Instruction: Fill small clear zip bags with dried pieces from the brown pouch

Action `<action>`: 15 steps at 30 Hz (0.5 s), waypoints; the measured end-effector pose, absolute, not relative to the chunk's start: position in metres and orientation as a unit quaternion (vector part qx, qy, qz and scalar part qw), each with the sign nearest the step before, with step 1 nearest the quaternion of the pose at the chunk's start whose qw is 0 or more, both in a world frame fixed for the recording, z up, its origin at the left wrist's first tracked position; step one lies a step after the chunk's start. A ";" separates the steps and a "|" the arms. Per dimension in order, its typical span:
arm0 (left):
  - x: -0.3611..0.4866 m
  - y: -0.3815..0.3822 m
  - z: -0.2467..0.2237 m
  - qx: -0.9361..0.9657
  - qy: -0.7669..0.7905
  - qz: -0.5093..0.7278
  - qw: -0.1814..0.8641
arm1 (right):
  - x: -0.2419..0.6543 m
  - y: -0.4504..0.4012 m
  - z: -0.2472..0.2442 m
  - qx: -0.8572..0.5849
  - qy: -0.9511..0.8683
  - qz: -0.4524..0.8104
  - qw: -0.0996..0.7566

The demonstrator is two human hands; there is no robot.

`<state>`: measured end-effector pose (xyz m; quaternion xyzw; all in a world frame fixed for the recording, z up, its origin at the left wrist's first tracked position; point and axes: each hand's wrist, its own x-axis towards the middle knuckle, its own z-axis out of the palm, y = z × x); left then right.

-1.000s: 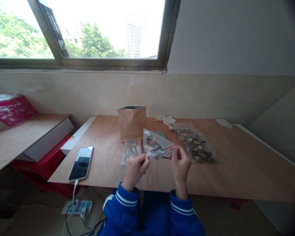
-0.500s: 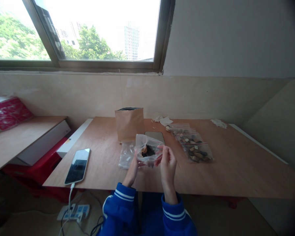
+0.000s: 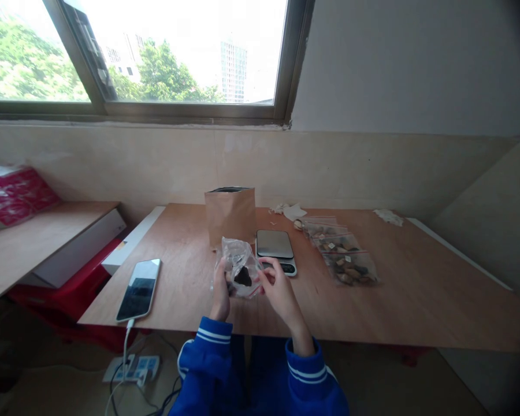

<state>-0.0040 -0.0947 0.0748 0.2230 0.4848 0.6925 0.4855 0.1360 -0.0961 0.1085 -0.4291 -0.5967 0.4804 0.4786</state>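
Between my two hands is a clear plastic zip bag (image 3: 237, 253) with dark and brown dried pieces (image 3: 243, 277) inside. My left hand (image 3: 220, 292) grips the bag's left side. At its right edge, my right hand (image 3: 277, 284) pinches the plastic between thumb and fingers. A digital kitchen scale (image 3: 275, 245) with a bare metal plate stands just behind my right hand. Behind the bag, an upright brown kraft paper pouch (image 3: 230, 215) has its top open. What the dried pieces are, I cannot make out.
Several filled zip bags (image 3: 350, 267) lie overlapping right of the scale. Crumpled white scraps (image 3: 293, 211) lie near the wall, with another white scrap (image 3: 389, 217) farther right. A phone (image 3: 139, 290) on a charging cable lies at the table's left; a power strip (image 3: 132, 368) is on the floor.
Both hands have shifted left with the bag, which has tilted so its dark contents sit lower. The scale, partly covered before, now shows almost fully.
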 end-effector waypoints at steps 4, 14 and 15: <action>-0.014 -0.093 0.077 0.222 0.507 0.693 0.461 | 0.135 -0.095 0.105 -0.418 -0.584 0.508 0.475; -0.023 -0.085 0.061 0.186 0.549 0.697 0.423 | 0.103 -0.096 0.090 -0.422 -0.474 0.619 0.462; -0.025 -0.084 0.060 0.187 0.551 0.698 0.417 | 0.103 -0.097 0.089 -0.416 -0.475 0.627 0.456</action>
